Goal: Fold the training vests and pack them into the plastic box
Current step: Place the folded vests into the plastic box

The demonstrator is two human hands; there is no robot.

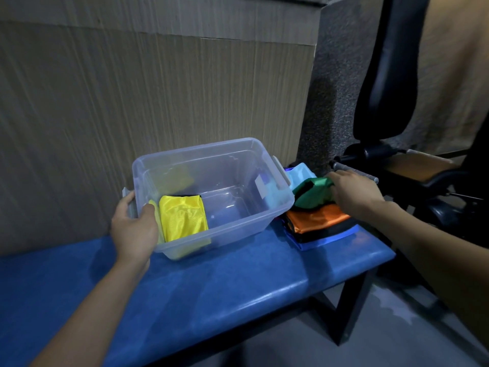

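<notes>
A clear plastic box (238, 144) stands on the blue padded bench (238, 282). A folded yellow vest (182, 218) lies inside at its left end. My left hand (133, 229) grips the box's left rim and handle. To the right of the box sits a pile of vests: a green vest (312, 193) on top, an orange vest (315, 221) under it, a light blue vest (299, 173) behind. My right hand (354, 192) rests on the green vest with its fingers closed on the cloth.
A wood-panelled wall rises close behind the bench. Black gym equipment (389, 75) with a metal bar (354, 172) stands at the right, right beside the pile. The bench's right end (381, 250) drops to a grey floor.
</notes>
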